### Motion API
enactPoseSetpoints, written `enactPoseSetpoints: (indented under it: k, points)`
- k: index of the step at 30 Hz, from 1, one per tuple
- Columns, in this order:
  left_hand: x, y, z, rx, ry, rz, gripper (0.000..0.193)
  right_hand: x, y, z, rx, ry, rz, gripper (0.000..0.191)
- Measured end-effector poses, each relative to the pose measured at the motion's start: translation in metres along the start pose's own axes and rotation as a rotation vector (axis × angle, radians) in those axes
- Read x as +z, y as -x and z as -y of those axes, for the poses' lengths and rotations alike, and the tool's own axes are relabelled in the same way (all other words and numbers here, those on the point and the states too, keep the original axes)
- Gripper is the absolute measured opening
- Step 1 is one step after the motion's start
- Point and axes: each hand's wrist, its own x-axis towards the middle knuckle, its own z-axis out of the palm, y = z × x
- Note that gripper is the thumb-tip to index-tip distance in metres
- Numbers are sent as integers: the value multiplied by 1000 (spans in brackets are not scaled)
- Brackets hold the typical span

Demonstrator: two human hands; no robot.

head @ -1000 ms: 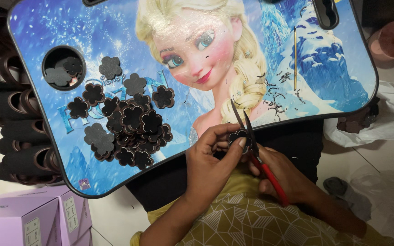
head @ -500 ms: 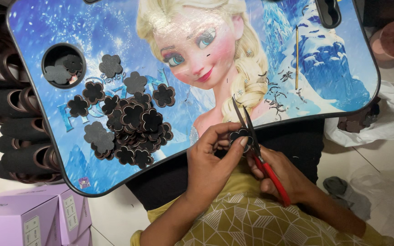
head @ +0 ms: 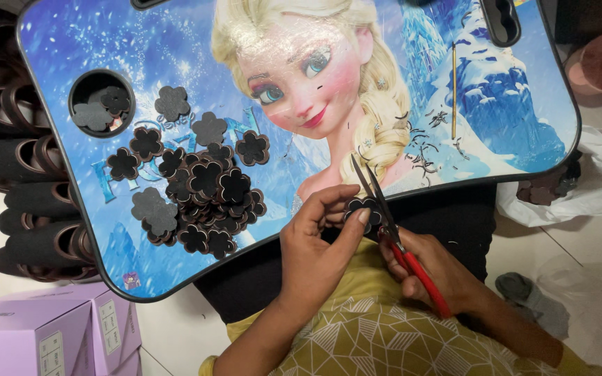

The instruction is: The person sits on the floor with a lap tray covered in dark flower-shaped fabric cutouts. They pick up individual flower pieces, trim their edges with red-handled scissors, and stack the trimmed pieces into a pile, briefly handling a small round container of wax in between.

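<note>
- Trimming is the step in hand: the left hand point(head: 318, 240) pinches a dark flower-shaped piece point(head: 360, 209) just off the lap table's point(head: 524, 160) near edge.
- The right hand point(head: 430, 268) grips red-handled scissors point(head: 384, 216), blades slightly parted at the piece's rim.
- Cut flowers lie in a pile point(head: 203, 191) toward the table's left side.
- Judging from this, the next snip calls for turning the piece a little into the blades.

flower cutouts point(head: 203, 188) lie piled on the lap tray point(head: 141, 56), some in its cup hole point(head: 100, 103).
</note>
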Motion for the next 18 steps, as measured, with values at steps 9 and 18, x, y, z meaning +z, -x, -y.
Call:
enactPoseSetpoints:
  k: [9,18]
  points:
    - [-3,-1,-1,0,-22,-29,29,0,3,-5,-16,15,-8,92]
    - [-2,-4,-1,-23,152,-46,38,0,3,-3,-12,10,14,89]
